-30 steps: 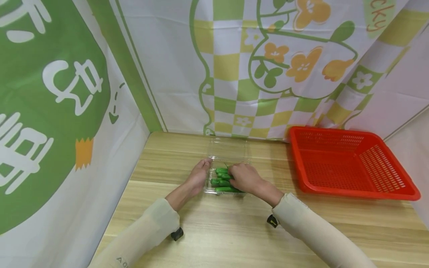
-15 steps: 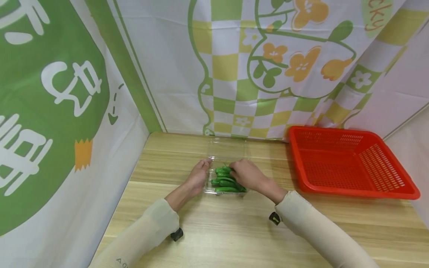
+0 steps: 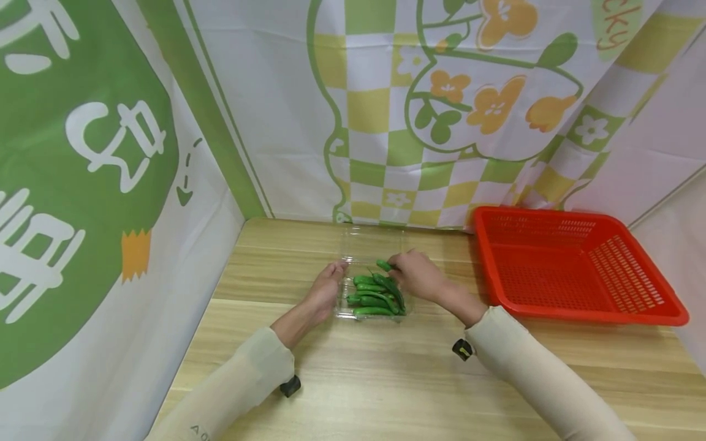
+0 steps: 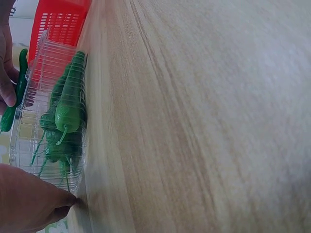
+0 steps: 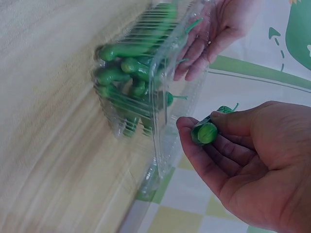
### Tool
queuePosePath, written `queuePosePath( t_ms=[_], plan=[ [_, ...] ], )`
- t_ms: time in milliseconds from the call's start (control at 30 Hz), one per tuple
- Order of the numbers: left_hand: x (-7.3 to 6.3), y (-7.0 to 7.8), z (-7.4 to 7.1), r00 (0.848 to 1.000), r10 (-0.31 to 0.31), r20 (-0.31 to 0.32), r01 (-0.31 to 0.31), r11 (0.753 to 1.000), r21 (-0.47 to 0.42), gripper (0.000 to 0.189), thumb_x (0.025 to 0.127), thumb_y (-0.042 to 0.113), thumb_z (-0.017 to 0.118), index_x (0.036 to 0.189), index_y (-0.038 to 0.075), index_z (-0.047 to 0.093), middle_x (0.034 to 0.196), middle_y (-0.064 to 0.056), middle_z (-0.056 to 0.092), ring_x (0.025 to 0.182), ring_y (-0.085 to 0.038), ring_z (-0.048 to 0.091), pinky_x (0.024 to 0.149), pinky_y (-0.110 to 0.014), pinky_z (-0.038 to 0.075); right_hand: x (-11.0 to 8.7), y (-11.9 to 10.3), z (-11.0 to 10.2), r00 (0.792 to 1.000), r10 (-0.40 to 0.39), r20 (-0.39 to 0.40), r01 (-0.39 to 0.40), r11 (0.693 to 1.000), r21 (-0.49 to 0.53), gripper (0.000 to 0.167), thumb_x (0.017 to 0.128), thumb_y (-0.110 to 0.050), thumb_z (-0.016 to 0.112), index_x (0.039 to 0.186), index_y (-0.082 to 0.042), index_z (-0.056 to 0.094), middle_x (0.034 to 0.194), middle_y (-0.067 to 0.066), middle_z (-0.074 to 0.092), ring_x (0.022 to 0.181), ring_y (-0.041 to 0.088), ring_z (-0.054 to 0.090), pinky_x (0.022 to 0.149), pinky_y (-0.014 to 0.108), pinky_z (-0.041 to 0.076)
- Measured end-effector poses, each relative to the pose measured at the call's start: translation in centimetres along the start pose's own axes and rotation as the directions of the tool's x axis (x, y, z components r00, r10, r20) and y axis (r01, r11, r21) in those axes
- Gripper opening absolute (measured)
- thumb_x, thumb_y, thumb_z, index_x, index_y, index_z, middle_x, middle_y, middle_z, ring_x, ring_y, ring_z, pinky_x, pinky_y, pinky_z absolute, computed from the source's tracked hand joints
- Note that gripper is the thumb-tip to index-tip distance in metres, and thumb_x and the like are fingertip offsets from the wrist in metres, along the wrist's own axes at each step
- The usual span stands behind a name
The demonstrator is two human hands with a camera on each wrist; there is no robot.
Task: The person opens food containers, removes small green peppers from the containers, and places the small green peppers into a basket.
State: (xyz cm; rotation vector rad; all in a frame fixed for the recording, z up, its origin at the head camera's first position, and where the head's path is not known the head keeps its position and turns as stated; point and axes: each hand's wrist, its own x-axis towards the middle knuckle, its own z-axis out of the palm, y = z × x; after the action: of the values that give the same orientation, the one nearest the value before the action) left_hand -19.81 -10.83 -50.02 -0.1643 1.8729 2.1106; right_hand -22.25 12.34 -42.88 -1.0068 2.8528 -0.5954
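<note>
Several green chili peppers (image 3: 375,300) lie in a clear plastic box (image 4: 19,145) on the wooden table, its hinged lid (image 3: 372,242) folded back toward the curtain. My left hand (image 3: 324,293) holds the left end of the box, its fingers against the wall; the right wrist view shows them partly through the plastic. My right hand (image 3: 419,277) pinches a green chili pepper (image 5: 206,133) between thumb and fingers, just above the box's far right corner. The pepper is outside the box, held over its rim, and part of it is covered by the fingers.
To the right on the table (image 3: 353,380) stands a red plastic basket (image 3: 584,318) with slotted walls; no contents show in it. A patterned curtain (image 3: 375,110) hangs right behind the table, and a green and white cloth (image 3: 138,214) closes the left side.
My right hand has lifted one chili pepper out of the box and moved up and to the right. My left hand has stayed at the box's left end.
</note>
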Motion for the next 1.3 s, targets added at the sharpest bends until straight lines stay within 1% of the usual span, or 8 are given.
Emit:
queuePosePath(
  t_ms=[100,233,333,600,767,867,1167,1300],
  plan=[
    [-0.1,0.1,0.0,1.0,-0.007,-0.007,0.007,1.0,0.005,0.044,0.116,0.015,0.029,0.156,-0.002,0.039,0.171,-0.024,0.023,0.161,-0.044,0.013,0.129,-0.067,0.007,-0.2,0.3,-0.4,1.0,-0.006,-0.016,0.006,1.0,-0.001,0.016,0.101,-0.004,0.069,0.085,-0.002,0.071,0.069,0.0,0.065,0.057,0.007,0.053,0.056,0.026,0.045],
    [-0.1,0.2,0.2,1.0,-0.002,-0.01,0.002,1.0,0.003,0.044,0.116,0.014,0.029,0.155,-0.003,0.04,0.17,-0.024,0.025,0.161,-0.044,0.014,0.13,-0.065,0.007,-0.5,0.6,-1.2,0.999,-0.016,-0.04,0.016,1.0,0.004,0.023,0.1,-0.003,0.069,0.078,-0.006,0.065,0.063,-0.002,0.057,0.052,0.007,0.045,0.052,0.025,0.042],
    [-0.1,0.2,0.2,1.0,0.009,-0.009,-0.009,1.0,-0.002,0.044,0.115,0.013,0.028,0.155,-0.004,0.039,0.17,-0.026,0.026,0.16,-0.045,0.014,0.13,-0.065,0.007,-0.6,0.7,-2.1,0.999,0.008,-0.035,-0.007,1.0,0.028,0.027,0.102,-0.003,0.067,0.076,-0.007,0.062,0.06,-0.004,0.052,0.048,0.006,0.043,0.049,0.023,0.039],
    [0.1,0.1,0.2,1.0,0.011,-0.009,-0.011,1.0,0.003,0.044,0.115,0.013,0.029,0.155,-0.004,0.04,0.17,-0.025,0.025,0.16,-0.045,0.014,0.13,-0.064,0.006,-0.8,1.4,-4.9,0.995,0.031,-0.091,-0.028,0.999,0.029,0.025,0.101,-0.004,0.067,0.076,-0.007,0.067,0.057,-0.004,0.06,0.045,0.004,0.049,0.049,0.023,0.041],
    [0.0,0.1,0.2,1.0,0.005,-0.01,-0.005,1.0,-0.001,0.045,0.116,0.014,0.029,0.156,-0.002,0.039,0.171,-0.024,0.024,0.161,-0.044,0.013,0.13,-0.065,0.006,-1.1,2.2,-7.4,0.989,0.072,-0.131,-0.074,0.997,-0.015,0.025,0.101,-0.006,0.068,0.076,-0.01,0.068,0.061,-0.004,0.066,0.05,0.007,0.053,0.049,0.023,0.039],
    [0.0,0.1,0.3,1.0,0.009,-0.025,-0.009,1.0,0.0,0.044,0.116,0.014,0.029,0.155,-0.003,0.041,0.17,-0.024,0.026,0.16,-0.044,0.015,0.13,-0.064,0.008,-1.4,2.7,-8.7,0.984,0.107,-0.139,-0.109,0.994,-0.008,0.028,0.101,-0.007,0.068,0.073,-0.008,0.066,0.064,-0.001,0.069,0.052,0.009,0.055,0.051,0.024,0.04],
    [-0.1,0.0,0.2,1.0,0.015,-0.027,-0.015,1.0,0.009,0.044,0.116,0.014,0.029,0.155,-0.003,0.041,0.17,-0.024,0.026,0.16,-0.044,0.015,0.131,-0.063,0.006,-2.5,4.7,-11.6,0.967,0.217,-0.132,-0.211,0.976,0.057,0.019,0.103,-0.009,0.067,0.086,-0.003,0.072,0.063,0.002,0.068,0.054,0.013,0.056,0.055,0.027,0.042],
    [0.0,-0.2,0.1,1.0,0.015,-0.02,-0.015,1.0,0.013,0.044,0.116,0.015,0.028,0.155,-0.003,0.04,0.17,-0.025,0.025,0.16,-0.045,0.014,0.13,-0.065,0.005,-3.1,6.1,-12.5,0.954,0.266,-0.135,-0.255,0.962,0.093,0.018,0.104,-0.01,0.065,0.093,-0.001,0.076,0.072,0.006,0.075,0.058,0.014,0.063,0.056,0.024,0.046]
  ],
)
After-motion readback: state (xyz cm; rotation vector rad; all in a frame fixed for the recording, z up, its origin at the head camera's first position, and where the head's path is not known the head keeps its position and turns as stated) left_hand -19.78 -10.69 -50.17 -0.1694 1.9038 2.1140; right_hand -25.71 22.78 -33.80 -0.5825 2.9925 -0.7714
